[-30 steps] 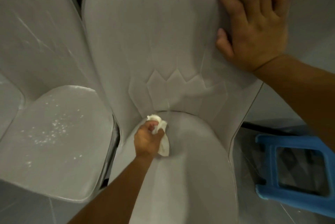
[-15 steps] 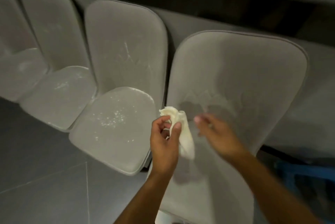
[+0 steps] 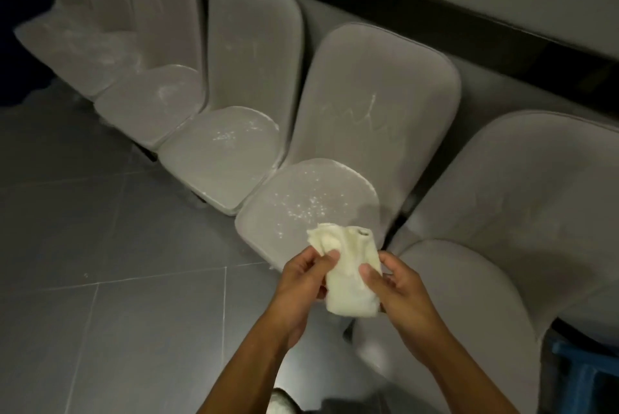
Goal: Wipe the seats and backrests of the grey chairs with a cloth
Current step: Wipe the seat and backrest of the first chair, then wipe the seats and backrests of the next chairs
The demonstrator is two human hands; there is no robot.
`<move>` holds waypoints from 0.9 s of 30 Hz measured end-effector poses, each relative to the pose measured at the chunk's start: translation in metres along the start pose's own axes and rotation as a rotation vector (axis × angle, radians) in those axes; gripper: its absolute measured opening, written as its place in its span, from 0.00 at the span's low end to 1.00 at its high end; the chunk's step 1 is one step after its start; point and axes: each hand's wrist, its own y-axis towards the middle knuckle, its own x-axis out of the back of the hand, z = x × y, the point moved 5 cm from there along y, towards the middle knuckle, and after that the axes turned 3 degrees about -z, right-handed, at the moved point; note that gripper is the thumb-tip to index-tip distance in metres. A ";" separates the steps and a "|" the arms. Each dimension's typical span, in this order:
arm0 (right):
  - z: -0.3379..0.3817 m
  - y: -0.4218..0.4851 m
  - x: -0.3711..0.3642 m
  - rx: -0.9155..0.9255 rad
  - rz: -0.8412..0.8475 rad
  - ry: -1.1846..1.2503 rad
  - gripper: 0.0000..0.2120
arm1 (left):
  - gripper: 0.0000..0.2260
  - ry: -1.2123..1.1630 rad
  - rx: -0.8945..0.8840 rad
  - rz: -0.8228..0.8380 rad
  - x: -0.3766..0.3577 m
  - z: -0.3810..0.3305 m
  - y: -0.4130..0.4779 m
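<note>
cloth gathered in both hands in front of a row of grey chairs

a pale cream cloth [image 3: 348, 276] is held in mid-air by both hands, in front of the gap between the two nearest of a row of grey chairs [image 3: 254, 45]. its left edge is pinched by the left hand [image 3: 301, 283] and its right side by the right hand [image 3: 398, 286]. the fingers [image 3: 330, 258] of both hands are curled and clamped on the fabric. the cloth is bunched at the top and hangs folded below.

the cloth is judged to be light, soft and limp, so it will flop wherever it is not supported. it is best gathered into a pad in one palm, loose ends tucked in, so that a flat face can be pressed on a chair.

just behind the cloth, a dusty seat [image 3: 308, 199] speckled with white crumbs is seen, with pale streaks on its backrest [image 3: 375, 95]. the right-hand seat [image 3: 452, 279] looks cleaner. grey floor tiles [image 3: 100, 279] are seen at the left and a blue stool [image 3: 582, 370] at the lower right.

half a second ago the right hand was only reaching. it has now been closed on the cloth, and more of the row is taken in. a second ago the cloth was being rubbed on a seat by the left hand alone, while the right hand was pressed flat on a backrest.
</note>
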 end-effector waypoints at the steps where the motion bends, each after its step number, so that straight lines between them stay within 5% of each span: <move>1: 0.002 0.001 -0.012 -0.002 -0.017 0.008 0.11 | 0.13 -0.007 -0.016 -0.007 0.015 -0.007 -0.001; 7: 0.014 0.020 -0.073 0.015 -0.099 -0.006 0.09 | 0.13 -0.074 -0.047 -0.088 0.082 -0.040 0.010; 14: 0.020 0.078 -0.117 -0.055 -0.182 -0.007 0.05 | 0.08 0.147 -0.138 -0.129 0.107 -0.083 0.056; 19: 0.000 0.130 -0.137 -0.052 -0.230 -0.022 0.44 | 0.07 0.283 0.014 -0.146 0.127 -0.089 0.117; 27: -0.068 0.203 -0.175 -0.269 -0.188 0.171 0.16 | 0.25 0.171 0.542 0.085 0.151 -0.041 0.203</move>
